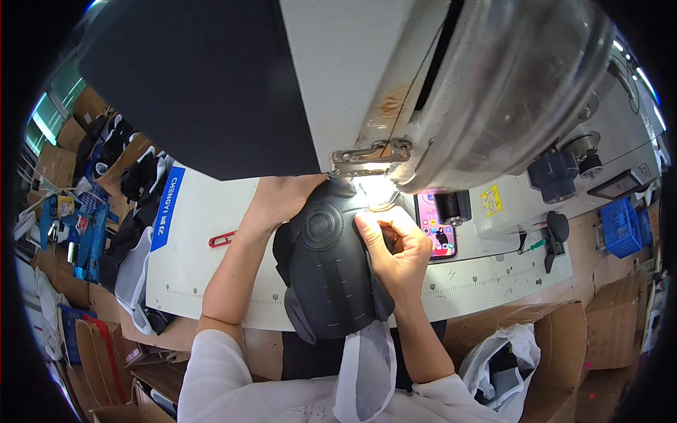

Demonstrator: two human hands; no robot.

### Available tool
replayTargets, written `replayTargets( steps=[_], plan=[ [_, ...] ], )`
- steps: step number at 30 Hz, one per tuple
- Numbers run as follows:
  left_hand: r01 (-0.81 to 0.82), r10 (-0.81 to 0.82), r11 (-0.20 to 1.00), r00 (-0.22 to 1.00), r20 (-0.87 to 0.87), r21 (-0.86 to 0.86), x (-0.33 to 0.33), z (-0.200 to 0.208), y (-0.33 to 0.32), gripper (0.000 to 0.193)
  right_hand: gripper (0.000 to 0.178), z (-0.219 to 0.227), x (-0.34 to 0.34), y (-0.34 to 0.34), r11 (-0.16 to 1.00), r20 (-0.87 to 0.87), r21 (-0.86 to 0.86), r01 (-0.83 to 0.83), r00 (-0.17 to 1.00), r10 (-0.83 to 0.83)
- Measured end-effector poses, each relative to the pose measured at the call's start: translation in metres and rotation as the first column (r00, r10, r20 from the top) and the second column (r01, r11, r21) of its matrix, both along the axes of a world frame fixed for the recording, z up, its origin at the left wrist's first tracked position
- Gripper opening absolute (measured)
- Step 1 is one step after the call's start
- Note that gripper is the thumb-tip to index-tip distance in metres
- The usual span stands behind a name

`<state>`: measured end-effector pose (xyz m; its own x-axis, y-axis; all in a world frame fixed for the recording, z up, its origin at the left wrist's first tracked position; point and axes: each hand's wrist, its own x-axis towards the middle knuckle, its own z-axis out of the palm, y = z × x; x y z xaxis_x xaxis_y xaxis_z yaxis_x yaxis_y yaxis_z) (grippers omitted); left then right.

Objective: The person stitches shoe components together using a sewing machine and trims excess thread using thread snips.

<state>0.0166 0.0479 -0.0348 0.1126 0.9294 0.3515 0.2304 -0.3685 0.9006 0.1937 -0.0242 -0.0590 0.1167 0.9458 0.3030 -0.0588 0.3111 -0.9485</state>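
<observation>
A black moulded padded piece (pixel 326 282), with a round raised emblem and a stitched strip, lies under the head of a sewing machine (pixel 370 158). Light from a bright lamp falls on its far edge. My right hand (pixel 398 247) is closed, thumb and fingers pinching that edge just right of the light. At the piece's far left side is my left hand (pixel 293 201); the machine head hides its fingers. A white and grey fabric strip (pixel 367 370) hangs from the near end of the piece onto my lap.
Red thread snips (pixel 222 240) lie on the white machine table (pixel 190 282), left of my forearm. A lit phone (pixel 438 229) lies right of my right hand. Black and white pieces (pixel 134 261) pile up at the left. A cardboard box (pixel 557 345) with fabric pieces stands at the lower right.
</observation>
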Motion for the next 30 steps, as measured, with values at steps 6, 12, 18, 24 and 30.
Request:
replayTargets(
  steps=[6, 12, 18, 24, 30],
  plan=[
    [0.161, -0.161, 0.971, 0.987, -0.013, 0.176, -0.006, 0.003, 0.008, 0.020, 0.015, -0.008, -0.014, -0.002, 0.992, 0.085, 0.040, 0.117, 0.989, -0.120],
    [0.142, -0.147, 0.980, 0.989, 0.026, 0.140, -0.006, 0.008, 0.009, 0.020, 0.022, -0.006, -0.017, -0.006, 0.986, 0.070, -0.040, 0.164, 0.984, -0.161],
    [0.149, -0.169, 0.963, 0.983, 0.071, 0.225, -0.007, 0.002, 0.014, 0.020, 0.022, -0.013, -0.018, -0.009, 0.985, 0.057, -0.025, 0.171, 0.984, -0.170],
    [0.104, -0.131, 0.977, 0.982, 0.139, 0.189, -0.011, -0.004, 0.023, 0.015, 0.016, -0.007, -0.019, 0.001, 0.962, 0.237, 0.080, 0.263, 0.932, -0.274],
    [0.042, -0.068, 0.988, 0.983, 0.168, 0.152, -0.012, -0.013, 0.026, 0.013, 0.010, -0.001, -0.017, 0.002, 0.954, 0.320, 0.073, 0.292, 0.899, -0.300]
  ],
)
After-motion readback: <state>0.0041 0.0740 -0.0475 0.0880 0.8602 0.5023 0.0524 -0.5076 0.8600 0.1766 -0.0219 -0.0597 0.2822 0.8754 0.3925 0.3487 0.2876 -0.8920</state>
